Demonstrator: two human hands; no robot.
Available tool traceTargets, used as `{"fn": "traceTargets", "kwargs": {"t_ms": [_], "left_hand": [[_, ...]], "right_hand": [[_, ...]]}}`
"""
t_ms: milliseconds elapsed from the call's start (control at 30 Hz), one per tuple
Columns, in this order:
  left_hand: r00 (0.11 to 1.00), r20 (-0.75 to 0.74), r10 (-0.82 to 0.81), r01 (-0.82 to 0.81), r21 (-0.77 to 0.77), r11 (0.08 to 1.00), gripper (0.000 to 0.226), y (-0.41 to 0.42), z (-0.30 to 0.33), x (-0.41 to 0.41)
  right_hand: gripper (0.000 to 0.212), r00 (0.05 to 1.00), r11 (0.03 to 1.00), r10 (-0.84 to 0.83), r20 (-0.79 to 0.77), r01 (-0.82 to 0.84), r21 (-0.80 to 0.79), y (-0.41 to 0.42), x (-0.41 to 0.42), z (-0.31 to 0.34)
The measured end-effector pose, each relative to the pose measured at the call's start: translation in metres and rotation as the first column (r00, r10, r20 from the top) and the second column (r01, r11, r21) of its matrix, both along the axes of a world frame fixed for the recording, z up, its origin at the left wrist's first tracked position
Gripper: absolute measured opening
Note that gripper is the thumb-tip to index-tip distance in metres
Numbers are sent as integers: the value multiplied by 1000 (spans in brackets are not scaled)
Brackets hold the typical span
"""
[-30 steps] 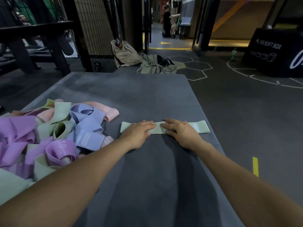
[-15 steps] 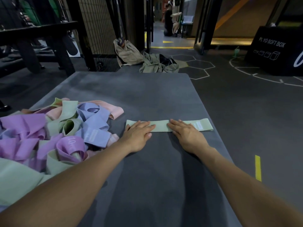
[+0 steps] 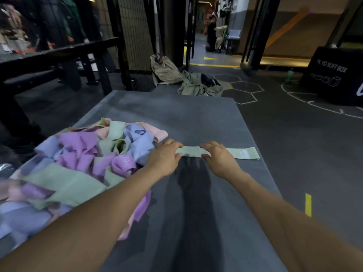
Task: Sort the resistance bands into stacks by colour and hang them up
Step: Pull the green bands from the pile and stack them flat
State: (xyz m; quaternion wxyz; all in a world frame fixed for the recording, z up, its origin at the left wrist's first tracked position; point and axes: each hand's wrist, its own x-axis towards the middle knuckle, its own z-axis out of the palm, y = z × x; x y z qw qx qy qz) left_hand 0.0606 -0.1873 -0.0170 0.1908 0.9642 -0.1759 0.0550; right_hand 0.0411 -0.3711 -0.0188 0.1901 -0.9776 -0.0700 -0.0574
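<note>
A pale green resistance band (image 3: 241, 153) lies flat and straight on the grey mat (image 3: 186, 114), near its right edge. My left hand (image 3: 164, 159) covers the band's left end with loosely bent fingers. My right hand (image 3: 221, 160) arches over the band's middle, fingertips at the far edge and thumb at the near edge. On the mat's left side sits a tangled pile of bands (image 3: 88, 163) in purple, blue, green and pink. The pile touches my left wrist.
Crumpled khaki clothing (image 3: 198, 86) and a bag (image 3: 165, 71) lie on the floor beyond the mat. A black plyo soft box (image 3: 332, 75) stands at the back right. Dark gym frames (image 3: 59, 61) stand at the left. A person is far off in the doorway (image 3: 213, 34).
Both hands went from lying flat on the green band to arching up over it. My left hand slid left onto the band's end. The camera view shifted, bringing the pile closer.
</note>
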Motion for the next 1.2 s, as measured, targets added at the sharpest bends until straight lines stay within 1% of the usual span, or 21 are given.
{"fn": "traceTargets", "kwargs": {"t_ms": [133, 200, 333, 400, 467, 533, 633, 700, 767, 833, 900, 967, 1033, 1067, 1133, 1200], "left_hand": [[998, -5, 67, -67, -46, 997, 34, 45, 17, -41], [994, 6, 107, -107, -44, 993, 33, 71, 23, -63], [991, 50, 127, -123, -68, 990, 28, 123, 25, -98], [985, 59, 160, -156, -57, 986, 26, 145, 26, -112], [981, 68, 181, -175, -92, 980, 24, 162, 28, -123], [984, 46, 175, -168, -122, 978, 22, 177, 29, -129], [991, -9, 136, -136, -148, 980, 20, 192, 29, -136], [991, -38, 128, -133, -171, 976, 20, 194, 29, -140], [992, -54, 114, -121, -159, 980, 25, 193, 30, -145], [994, -61, 91, -99, -147, 984, 29, 192, 30, -148], [992, -71, 103, -112, -145, 983, 30, 193, 29, -150], [988, -77, 131, -140, -132, 981, 29, 195, 29, -152], [987, -93, 130, -142, -136, 980, 28, 194, 31, -154], [988, -100, 119, -134, -165, 977, 28, 193, 35, -155], [990, -111, 87, -115, -282, 952, 30, 187, 50, -156], [990, -125, 60, -109, -429, 897, 32, 180, 71, -156]], "right_hand": [[37, 999, 996, 37, -8, -36, 76, 50, -28, 14], [30, 997, 992, 76, -7, -75, 99, 76, -43, 18], [19, 987, 976, 156, -24, -150, 157, 130, -72, 24], [21, 975, 964, 224, -11, -220, 151, 155, -83, 28], [24, 961, 944, 275, -25, -265, 194, 178, -93, 30], [22, 955, 939, 293, -34, -281, 199, 195, -99, 29], [27, 971, 962, 234, -40, -226, 151, 207, -104, 31], [23, 981, 973, 188, -54, -179, 148, 208, -104, 35], [18, 986, 978, 164, -32, -158, 139, 209, -105, 39], [25, 977, 958, 212, -2, -207, 197, 209, -110, 45], [29, 940, 917, 340, -15, -328, 228, 209, -119, 48], [21, 900, 891, 429, -77, -408, 196, 209, -126, 45], [8, 903, 900, 416, -110, -391, 195, 209, -128, 45], [6, 909, 899, 406, -96, -378, 220, 208, -126, 48], [9, 923, 888, 385, -26, -362, 284, 204, -119, 61], [12, 934, 855, 353, 61, -348, 386, 200, -113, 82]]}}
